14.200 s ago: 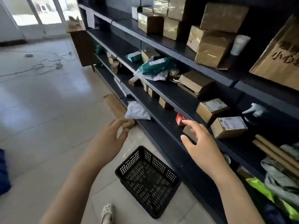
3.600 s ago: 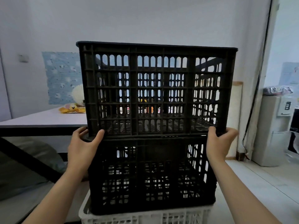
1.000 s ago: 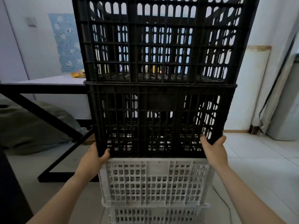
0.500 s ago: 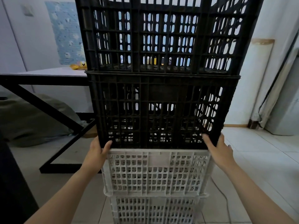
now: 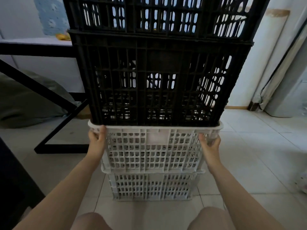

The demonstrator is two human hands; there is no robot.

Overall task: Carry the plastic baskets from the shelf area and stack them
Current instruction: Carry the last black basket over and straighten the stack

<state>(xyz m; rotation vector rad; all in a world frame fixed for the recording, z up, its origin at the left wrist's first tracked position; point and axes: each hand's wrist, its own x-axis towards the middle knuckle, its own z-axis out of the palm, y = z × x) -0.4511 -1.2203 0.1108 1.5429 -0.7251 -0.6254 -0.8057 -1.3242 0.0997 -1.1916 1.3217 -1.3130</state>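
To your left stands a black-framed table [image 5: 35, 50] with a yellow toy [image 5: 63, 37] on it and a grey-green cushion [image 5: 25, 102] under it. At the far right, a pale roll [image 5: 270, 52] stands against the wall.

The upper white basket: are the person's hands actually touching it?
Touching. The head view shows the left hand and right hand gripping the upper white basket at its rim corners.

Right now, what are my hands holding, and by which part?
Both grip the upper white basket by its top rim: left hand at the left corner, right hand at the right corner.
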